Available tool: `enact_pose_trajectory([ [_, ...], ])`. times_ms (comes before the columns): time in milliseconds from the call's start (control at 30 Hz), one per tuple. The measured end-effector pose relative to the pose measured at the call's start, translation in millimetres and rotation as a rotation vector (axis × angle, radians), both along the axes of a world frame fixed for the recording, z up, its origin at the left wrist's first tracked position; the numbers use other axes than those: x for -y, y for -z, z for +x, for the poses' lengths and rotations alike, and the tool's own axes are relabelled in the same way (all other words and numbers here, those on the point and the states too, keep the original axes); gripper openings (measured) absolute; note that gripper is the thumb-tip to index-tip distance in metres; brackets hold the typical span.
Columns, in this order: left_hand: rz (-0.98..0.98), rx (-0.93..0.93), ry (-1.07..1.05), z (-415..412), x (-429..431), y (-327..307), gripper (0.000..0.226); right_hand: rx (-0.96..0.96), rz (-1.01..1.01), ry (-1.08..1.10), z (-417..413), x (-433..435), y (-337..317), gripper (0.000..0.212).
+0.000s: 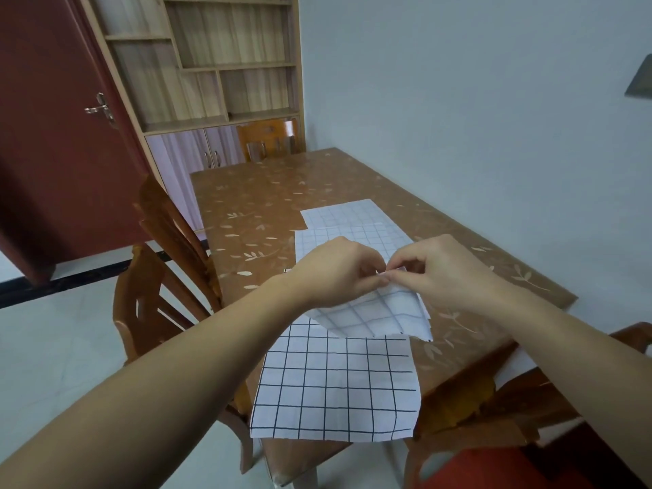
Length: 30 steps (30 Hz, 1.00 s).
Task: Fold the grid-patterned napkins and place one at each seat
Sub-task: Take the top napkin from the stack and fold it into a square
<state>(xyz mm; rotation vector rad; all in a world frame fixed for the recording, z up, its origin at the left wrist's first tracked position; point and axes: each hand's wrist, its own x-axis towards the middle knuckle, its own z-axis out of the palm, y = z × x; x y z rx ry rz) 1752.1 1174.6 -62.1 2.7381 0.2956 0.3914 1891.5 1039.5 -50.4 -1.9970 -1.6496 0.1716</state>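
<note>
I hold a white napkin with a black grid (pixel 338 382) above the near end of the table. My left hand (pixel 338 273) and my right hand (pixel 437 273) pinch its top edge together, fingertips touching, so the upper part folds over toward me and the lower part hangs down past the table edge. Two more grid-patterned napkins lie flat on the table beyond my hands: one (pixel 370 236) partly hidden by my hands, the other (pixel 342 213) farther back and overlapped by it.
The brown leaf-patterned table (pixel 254 202) runs along the pale wall on the right. Wooden chairs stand at its left side (pixel 165 262), far end (pixel 268 137) and near right (pixel 494 411). A red door and wooden shelving are at the back left.
</note>
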Motion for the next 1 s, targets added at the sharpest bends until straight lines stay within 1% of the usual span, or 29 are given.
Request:
enact_pose_trajectory([
  [67, -0.029, -0.031, -0.014, -2, -6, 3, 0.021, 0.014, 0.002, -0.018, 3, 0, -6, 0.009],
  [167, -0.021, -0.169, -0.086, -17, -23, 14, 0.041, -0.025, 0.03, 0.015, 15, 5, -19, 0.005],
  [200, -0.028, -0.237, -0.118, -23, -32, 18, 0.042, -0.043, 0.031, 0.029, 18, 7, -22, 0.005],
  [267, -0.045, -0.361, -0.148, -33, -41, 23, 0.036, -0.069, 0.0, 0.015, 20, 11, -24, 0.006],
  [333, -0.061, -0.42, -0.107, -36, -38, 21, 0.031, -0.062, -0.048, -0.033, 16, 9, -25, 0.006],
  [367, -0.081, -0.404, -0.078, -33, -31, 17, 0.028, -0.056, -0.068, -0.057, 13, 8, -25, 0.006],
  [433, -0.163, -0.302, -0.044, -23, -16, 11, 0.018, -0.053, -0.08, -0.097, 7, 2, -28, 0.006],
  [500, -0.27, -0.229, -0.048, -14, -4, 4, 0.03, -0.105, 0.009, -0.086, 4, -3, -31, 0.008],
  [533, -0.353, -0.199, -0.053, -12, -2, 2, 0.03, -0.192, 0.101, -0.042, 5, -4, -33, 0.007],
  [600, -0.595, -0.115, -0.075, -14, -3, 1, 0.022, -0.501, 0.283, 0.082, 11, -4, -29, 0.002],
  [633, -0.723, -0.066, -0.086, -16, -4, 2, 0.02, -0.642, 0.3, 0.12, 14, -1, -26, 0.01],
  [667, -0.829, -0.02, -0.097, -18, -4, 3, 0.022, -0.738, 0.251, 0.109, 17, 2, -20, 0.024],
  [700, -0.9, 0.022, -0.112, -18, -4, 4, 0.026, -0.836, 0.176, 0.065, 18, 5, -12, 0.044],
  [767, -0.998, 0.094, -0.147, -18, -4, 9, 0.031, -1.059, 0.066, -0.031, 17, 9, 4, 0.084],
  [800, -1.045, 0.133, -0.17, -17, -2, 9, 0.028, -1.155, 0.04, -0.065, 17, 10, 10, 0.098],
  [833, -1.093, 0.173, -0.191, -17, -2, 10, 0.023, -1.228, 0.03, -0.098, 17, 11, 15, 0.107],
  [867, -1.141, 0.21, -0.207, -16, -1, 10, 0.019, -1.285, 0.032, -0.123, 17, 12, 18, 0.11],
  [900, -1.181, 0.242, -0.218, -15, -1, 12, 0.016, -1.331, 0.032, -0.135, 17, 13, 20, 0.108],
  [933, -1.211, 0.271, -0.231, -14, 1, 13, 0.014, -1.336, 0.022, -0.132, 15, 14, 21, 0.103],
  [967, -1.231, 0.297, -0.245, -12, 2, 15, 0.014, -1.293, -0.003, -0.107, 12, 14, 22, 0.093],
  [1000, -1.242, 0.319, -0.257, -11, 4, 18, 0.013, -1.214, -0.037, -0.075, 8, 13, 24, 0.074],
])
